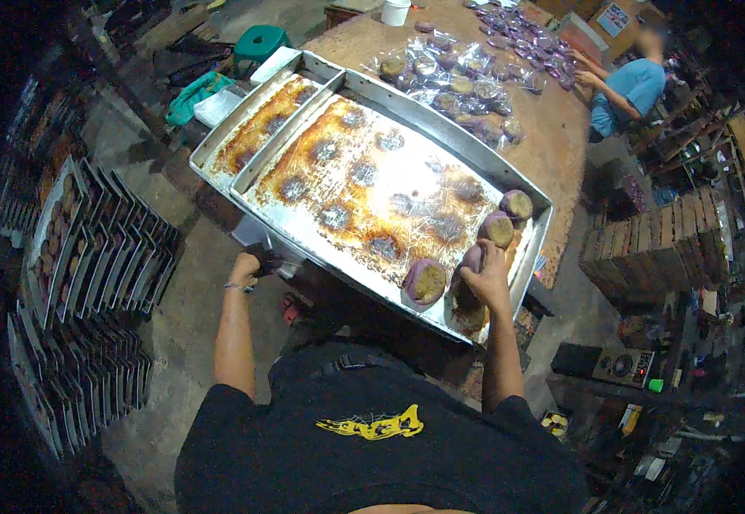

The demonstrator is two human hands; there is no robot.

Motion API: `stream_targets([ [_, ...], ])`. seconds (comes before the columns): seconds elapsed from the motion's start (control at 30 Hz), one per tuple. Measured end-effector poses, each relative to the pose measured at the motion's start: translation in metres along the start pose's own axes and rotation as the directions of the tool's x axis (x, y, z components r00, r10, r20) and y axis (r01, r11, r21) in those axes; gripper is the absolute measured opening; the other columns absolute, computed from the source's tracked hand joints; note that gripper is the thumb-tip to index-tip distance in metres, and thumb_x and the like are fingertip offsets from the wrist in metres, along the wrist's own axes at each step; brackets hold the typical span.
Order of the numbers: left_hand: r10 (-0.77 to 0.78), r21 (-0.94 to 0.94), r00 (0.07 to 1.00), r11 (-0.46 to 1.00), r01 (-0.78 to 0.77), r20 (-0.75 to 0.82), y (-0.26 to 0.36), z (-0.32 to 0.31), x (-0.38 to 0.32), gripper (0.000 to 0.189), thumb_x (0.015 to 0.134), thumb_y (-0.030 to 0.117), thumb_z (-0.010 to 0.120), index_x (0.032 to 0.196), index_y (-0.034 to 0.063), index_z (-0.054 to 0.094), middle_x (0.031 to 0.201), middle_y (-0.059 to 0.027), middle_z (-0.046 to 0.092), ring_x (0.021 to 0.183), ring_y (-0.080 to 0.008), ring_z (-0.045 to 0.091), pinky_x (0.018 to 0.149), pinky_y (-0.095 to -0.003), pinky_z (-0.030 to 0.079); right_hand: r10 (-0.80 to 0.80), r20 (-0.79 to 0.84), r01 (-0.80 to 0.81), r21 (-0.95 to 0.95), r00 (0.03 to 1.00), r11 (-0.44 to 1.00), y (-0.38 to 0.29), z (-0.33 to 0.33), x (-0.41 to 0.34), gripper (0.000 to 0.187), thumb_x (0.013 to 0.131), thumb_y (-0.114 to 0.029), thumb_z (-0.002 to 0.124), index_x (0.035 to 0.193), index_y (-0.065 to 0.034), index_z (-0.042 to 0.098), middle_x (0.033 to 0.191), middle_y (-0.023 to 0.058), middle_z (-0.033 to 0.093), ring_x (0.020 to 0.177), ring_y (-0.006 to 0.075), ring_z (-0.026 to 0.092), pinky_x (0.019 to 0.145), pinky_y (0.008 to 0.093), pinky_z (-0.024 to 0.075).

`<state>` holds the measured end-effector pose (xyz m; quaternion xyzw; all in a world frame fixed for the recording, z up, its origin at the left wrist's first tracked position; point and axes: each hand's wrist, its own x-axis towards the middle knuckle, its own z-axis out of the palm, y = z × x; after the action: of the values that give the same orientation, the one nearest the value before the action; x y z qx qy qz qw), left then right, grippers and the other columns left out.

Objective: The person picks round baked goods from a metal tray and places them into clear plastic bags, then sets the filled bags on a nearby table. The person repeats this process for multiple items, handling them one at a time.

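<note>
A large, scorched metal baking tray (327,225) lies before me, partly over another metal tray (202,151) that shows at the left. Near its right end, my right hand (493,277) has its fingers around a purple bun (473,258). Two browned purple buns, one (496,230) just beyond my fingers and one (517,205) in the corner, sit in the tray, with another bun (425,283) to the left of my hand. Outside the near edge, my left hand (248,266) grips a dark item (269,259), too shadowed to identify, beside clear plastic (290,265).
Plastic-wrapped buns (456,90) cover part of the table (555,167), where a person (629,90) in blue handles more packets. Stacked trays of buns (99,238) stand at the left. A green stool (261,46), white bucket (396,12) and wooden crates (655,250) are around.
</note>
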<state>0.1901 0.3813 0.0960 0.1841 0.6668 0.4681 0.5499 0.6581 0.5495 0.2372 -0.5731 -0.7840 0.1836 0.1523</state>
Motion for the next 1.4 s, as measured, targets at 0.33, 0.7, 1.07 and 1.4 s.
stream_targets([
  [0.33,-0.252,-0.742,0.958,0.667,0.070,-0.137,-0.072,-0.062,-0.107,0.014,0.082,0.003,0.062,0.096,0.0006,0.060,0.076,-0.0027,0.056,0.052,-0.0034,0.043,0.041,-0.0143,0.035,-0.087,-0.058,0.085,-0.040,0.995,0.996,-0.022,0.011,0.002,0.053,0.083,-0.010,0.057,0.133,-0.0053,0.038,0.103,0.0285,0.059,0.093,0.0443,0.056,0.083,0.0476,0.0440],
  [0.7,0.038,-0.925,0.996,0.369,-0.088,-0.080,-0.003,-0.007,-0.081,0.016,0.084,0.009,0.066,0.098,0.0055,0.059,0.088,-0.0069,0.063,0.052,-0.0025,0.042,0.039,-0.0140,0.030,-0.278,-0.506,0.552,0.543,0.816,0.632,-0.280,0.063,-0.036,0.059,0.071,-0.007,0.074,0.125,-0.0041,0.050,0.115,0.0194,0.060,0.102,0.0303,0.061,0.088,0.0357,0.0474],
  [1.07,0.269,-0.529,0.951,0.791,-0.309,-0.152,0.019,0.042,-0.126,0.028,0.085,0.018,0.064,0.108,0.0040,0.057,0.095,-0.0047,0.062,0.083,-0.0155,0.059,0.072,-0.0285,0.047,-0.641,0.333,0.132,0.814,0.691,0.565,-0.235,0.086,-0.047,0.080,0.069,-0.019,0.075,0.136,0.0027,0.036,0.139,0.0189,0.041,0.130,0.0245,0.038,0.108,0.0342,0.0287],
  [1.4,0.305,-0.480,0.951,0.843,-0.244,0.052,0.028,0.103,-0.160,0.019,0.081,0.006,0.064,0.098,-0.0013,0.062,0.094,-0.0062,0.064,0.079,-0.0158,0.062,0.070,-0.0275,0.051,-0.716,0.303,0.078,0.892,0.629,0.446,-0.199,0.054,-0.053,0.097,0.080,-0.038,0.069,0.146,-0.0018,0.008,0.152,0.0169,0.012,0.139,0.0242,0.015,0.112,0.0341,0.0128],
])
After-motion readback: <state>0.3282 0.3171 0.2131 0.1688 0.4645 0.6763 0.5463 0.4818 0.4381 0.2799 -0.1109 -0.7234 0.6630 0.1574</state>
